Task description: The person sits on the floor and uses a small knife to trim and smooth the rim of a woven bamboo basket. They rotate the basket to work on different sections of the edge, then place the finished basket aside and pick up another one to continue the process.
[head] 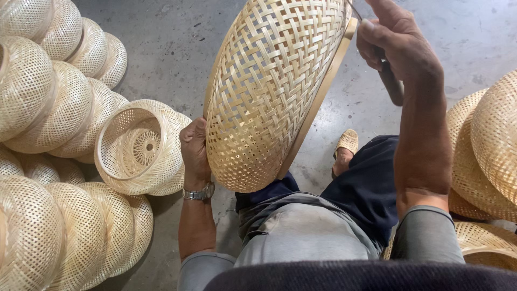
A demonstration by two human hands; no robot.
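The woven basket [272, 91], a dome of pale bamboo strips with a smooth hoop rim, is held up on edge over the person's lap, its rounded outside turned towards the camera and its rim slanting away to the right. The weave on the side in view looks whole and tight, with no loose ends showing, so the body seems finished; judging by where the tool is, the work now in hand is along the rim, and how much of that rim is done cannot be told, since its far side is hidden.

The left hand [195, 148] cups the lower left curve of the basket, fingers pressed flat to the weave, with a wristwatch [199, 192] just below it. The right hand [396, 51] is closed round a dark-handled tool [392, 82] at the upper rim; the tip is hidden behind the fingers.

Left of the left hand lies an open basket on its side [137, 146], nearly touching the wrist, with stacks of baskets [54, 108] beyond and below it. Right of the right forearm another pile of baskets [487, 145] crowds close. Bare concrete floor [172, 48] lies open ahead, beyond both hands, and a sandalled foot [344, 151] rests between them, under the rim.
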